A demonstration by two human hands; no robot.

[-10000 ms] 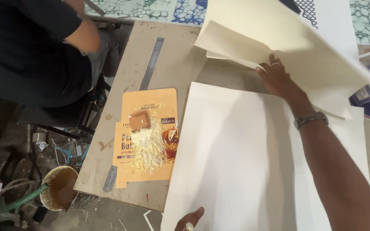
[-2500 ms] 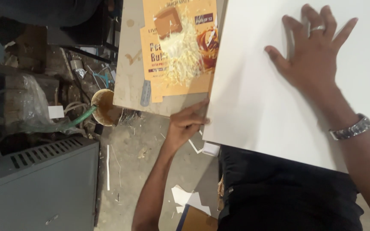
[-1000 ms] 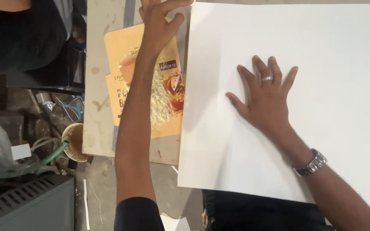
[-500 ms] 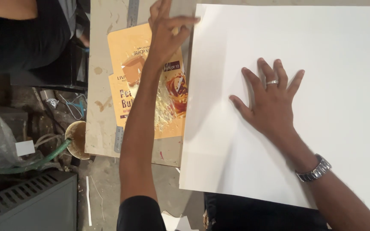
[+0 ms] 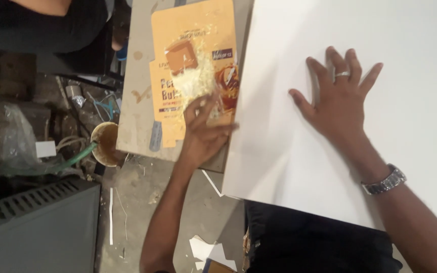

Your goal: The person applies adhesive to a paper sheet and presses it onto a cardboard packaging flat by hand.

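White sheet (image 5: 380,101) under flat, spread right hand (image 5: 342,103); left hand (image 5: 203,136) open at its edge.

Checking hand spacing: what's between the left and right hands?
Head view: only bare white sheet lies between them. The left hand sits at the sheet's left edge, over the orange flattened carton; the right hand is pressed flat on the sheet.

Single head-worn view, looking steeply down from close above the table (image 5: 137,101); the table edge and the floor (image 5: 142,202) beside it fill the frame.
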